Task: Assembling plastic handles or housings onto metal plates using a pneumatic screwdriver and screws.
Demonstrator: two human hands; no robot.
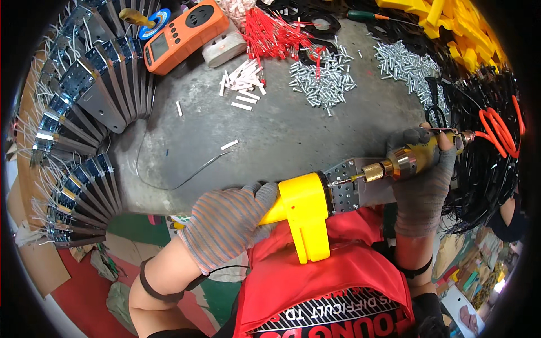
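My left hand (229, 219), in a grey striped glove, is closed round the end of a yellow plastic housing (305, 198) with a handle-like part pointing down toward me. A dark perforated metal plate (342, 177) sticks out of the housing's right end. My right hand (424, 186), in a grey fingerless glove, grips a brass-coloured pneumatic screwdriver (414, 160). Its thin bit points left and reaches the rim of the housing beside the perforated plate. Whether a screw sits at the bit's tip is too small to tell.
Piles of silver screws (321, 79), white sleeves (243, 81) and red-wired parts (273, 34) lie at the back. An orange meter (186, 35) stands behind left. Metal plates with wires (101, 93) line the left. Black cables (479, 174) and an orange coiled hose (499, 132) are at right; yellow housings (462, 28) behind.
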